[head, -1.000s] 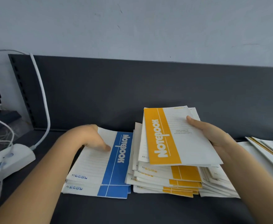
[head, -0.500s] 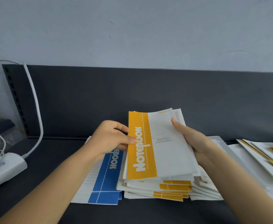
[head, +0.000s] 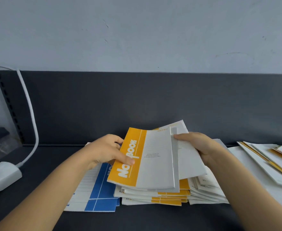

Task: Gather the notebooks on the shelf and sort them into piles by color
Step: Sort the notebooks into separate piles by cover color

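Note:
A yellow-and-white notebook (head: 153,157) is lifted above the middle pile. My left hand (head: 107,150) grips its yellow spine edge, thumb on the cover. My right hand (head: 202,145) holds the right side of the lifted notebooks, where a few white covers (head: 187,157) fan out beneath the top one. Under them lies the yellow pile (head: 168,194) on the dark shelf (head: 145,217). Left of that pile sits the blue pile (head: 100,194), partly hidden by my left forearm.
More yellow-edged notebooks (head: 270,159) lie spread at the right edge. A white power strip (head: 1,175) with a white cable (head: 30,114) sits at the far left. The dark back panel (head: 137,100) rises behind the piles.
My left hand left the blue pile and took hold of the yellow notebook's spine. The held notebooks tilted and fanned apart at the right.

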